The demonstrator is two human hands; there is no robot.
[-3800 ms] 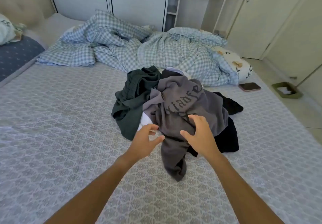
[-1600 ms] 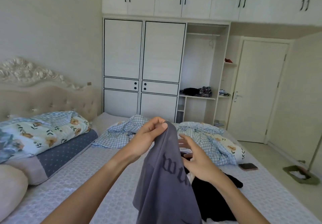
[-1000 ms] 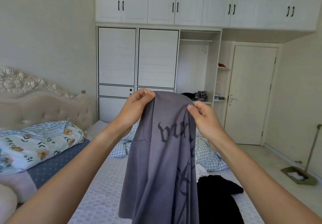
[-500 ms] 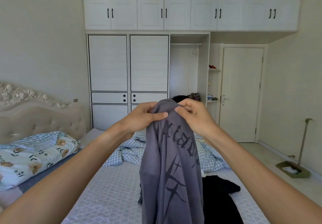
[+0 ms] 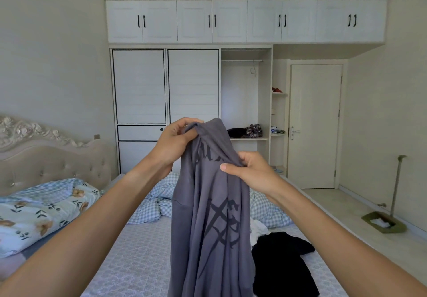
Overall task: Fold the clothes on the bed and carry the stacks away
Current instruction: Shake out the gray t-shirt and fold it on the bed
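Note:
A grey shirt (image 5: 208, 227) with dark gothic lettering hangs in the air in front of me, over the bed (image 5: 138, 255). My left hand (image 5: 175, 141) grips its top edge, fingers curled round the fabric. Lower and to the right, my right hand (image 5: 249, 171) pinches a fold of the same shirt. A black garment (image 5: 284, 262) lies on the bed at the lower right, with a bit of white cloth (image 5: 258, 227) beside it. The hanging shirt hides whatever else lies behind it.
A crumpled blue checked duvet (image 5: 159, 202) lies at the bed's far end. Floral pillows (image 5: 34, 213) lean against the headboard on the left. A white wardrobe (image 5: 166, 102) fills the far wall, with a door (image 5: 315, 125) at its right. A green dustpan (image 5: 381, 222) stands on the floor.
I took the grey shirt off the pile and raised it. In the last half second my right hand slid down from the top edge to a lower fold; my left stayed up.

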